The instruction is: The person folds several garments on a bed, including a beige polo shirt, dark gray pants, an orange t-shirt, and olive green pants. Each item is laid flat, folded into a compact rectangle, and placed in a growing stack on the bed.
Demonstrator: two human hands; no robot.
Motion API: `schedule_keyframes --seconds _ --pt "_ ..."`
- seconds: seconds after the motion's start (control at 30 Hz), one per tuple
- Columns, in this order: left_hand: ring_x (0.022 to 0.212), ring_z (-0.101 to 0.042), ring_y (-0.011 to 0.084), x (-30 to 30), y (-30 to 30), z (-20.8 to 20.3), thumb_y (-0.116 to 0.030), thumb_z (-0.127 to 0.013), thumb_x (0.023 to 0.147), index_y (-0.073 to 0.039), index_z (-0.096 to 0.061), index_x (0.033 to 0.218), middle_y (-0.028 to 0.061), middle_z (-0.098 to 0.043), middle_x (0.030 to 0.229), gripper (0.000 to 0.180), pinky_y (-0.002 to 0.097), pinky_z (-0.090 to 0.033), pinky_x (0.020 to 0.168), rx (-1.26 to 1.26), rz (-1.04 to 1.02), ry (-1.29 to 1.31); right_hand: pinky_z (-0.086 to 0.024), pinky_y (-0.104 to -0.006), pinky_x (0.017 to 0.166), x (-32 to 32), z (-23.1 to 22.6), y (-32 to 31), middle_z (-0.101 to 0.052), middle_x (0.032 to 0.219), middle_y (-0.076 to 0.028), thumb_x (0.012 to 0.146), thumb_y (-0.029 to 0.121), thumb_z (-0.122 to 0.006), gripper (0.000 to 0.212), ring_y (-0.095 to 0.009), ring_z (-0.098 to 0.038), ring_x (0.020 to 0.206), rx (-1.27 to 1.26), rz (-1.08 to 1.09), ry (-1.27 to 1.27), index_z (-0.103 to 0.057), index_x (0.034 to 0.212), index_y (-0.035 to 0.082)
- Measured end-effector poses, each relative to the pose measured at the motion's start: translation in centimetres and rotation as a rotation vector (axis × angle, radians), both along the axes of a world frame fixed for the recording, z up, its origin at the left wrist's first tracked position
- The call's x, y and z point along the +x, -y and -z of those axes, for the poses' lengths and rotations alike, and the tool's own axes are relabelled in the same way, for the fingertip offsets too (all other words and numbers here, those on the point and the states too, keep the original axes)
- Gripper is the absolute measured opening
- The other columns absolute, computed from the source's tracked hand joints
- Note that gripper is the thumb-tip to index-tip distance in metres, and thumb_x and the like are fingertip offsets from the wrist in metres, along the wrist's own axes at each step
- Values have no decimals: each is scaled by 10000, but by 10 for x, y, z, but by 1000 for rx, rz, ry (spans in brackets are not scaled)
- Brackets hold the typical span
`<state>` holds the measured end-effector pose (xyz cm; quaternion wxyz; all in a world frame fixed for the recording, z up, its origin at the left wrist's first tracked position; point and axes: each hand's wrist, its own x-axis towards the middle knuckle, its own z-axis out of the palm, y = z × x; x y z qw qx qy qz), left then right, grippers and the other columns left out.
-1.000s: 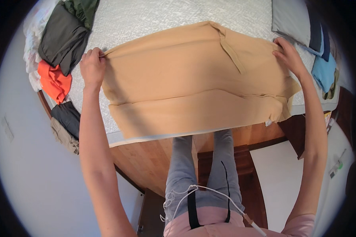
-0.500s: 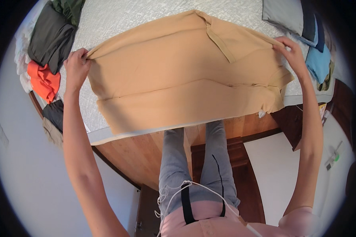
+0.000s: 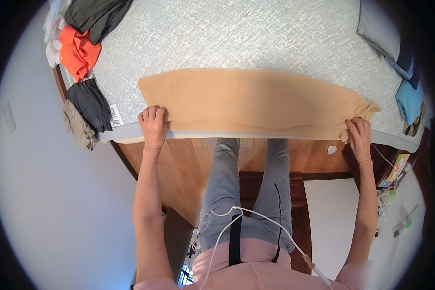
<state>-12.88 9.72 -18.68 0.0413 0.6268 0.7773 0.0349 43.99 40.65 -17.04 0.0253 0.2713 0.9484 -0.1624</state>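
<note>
A tan polo shirt (image 3: 256, 99) lies folded over into a long band along the near edge of the bed (image 3: 217, 34). My left hand (image 3: 153, 124) pinches its near left corner, with the fingers curled on the cloth. At the near right corner, my right hand (image 3: 358, 134) grips the fabric, which is bunched around the fingertips. The shirt's placket and collar do not show now; they are hidden in the fold or underneath.
Dark grey clothing (image 3: 95, 19), an orange garment (image 3: 79, 52), black shorts (image 3: 89, 104) and a beige garment (image 3: 79, 124) lie at the left. Folded grey-and-navy clothes (image 3: 382, 34) and a light-blue garment (image 3: 410, 104) lie at the right. A white cable (image 3: 270, 220) crosses my lap.
Both hands have brought the shirt's far edge toward me, down to the near bed edge. The spread shirt has become a narrower folded band, its placket no longer showing.
</note>
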Motion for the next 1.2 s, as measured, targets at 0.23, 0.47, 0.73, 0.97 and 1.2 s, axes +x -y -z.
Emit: schedule_keyframes --seconds 0.23,0.47,0.73,0.97,1.2 --pt "985 -547 282 -9 16 5 49 -632 707 -136 -610 988 52 -576 984 337 421 -388 886 -32 -62 -31 -464 -445 923 7 -4 -8 -599 1120 -129 703 -16 -710 469 -329 -585 1063 41 -45 -45 -675 1162 72" --pt "1134 -531 337 6 22 -8 72 -586 739 -118 -639 1166 100 -595 1141 470 485 -383 969 -84 -286 -80 -445 -473 962 7 -27 8 -633 1182 -116 698 -21 -681 394 -331 -578 1136 188 174 -51 -703 1084 55" --pt "1515 -239 410 166 -90 15 -240 -561 964 -161 -455 1536 166 -296 1647 588 548 -160 1227 -10 95 171 -271 -540 1196 -106 38 63 -457 1545 -60 936 279 -631 576 -289 -390 1452 76 203 -73 -492 1474 128" --pt "1558 -109 387 164 -120 44 -433 -503 994 -198 -325 1605 159 -163 1694 679 594 -1 1225 -110 8 28 -189 -579 1215 20 49 -47 -382 1592 -124 988 388 -579 647 -310 -299 1505 466 362 355 -391 1543 112" --pt "1532 -157 455 196 -133 15 -117 -481 871 -43 -421 1526 237 -319 1613 661 600 -95 1221 87 -62 190 -376 -460 1080 55 32 -13 -494 1401 -269 929 435 -708 772 -407 -457 1331 -204 1180 -196 -422 1437 -71"
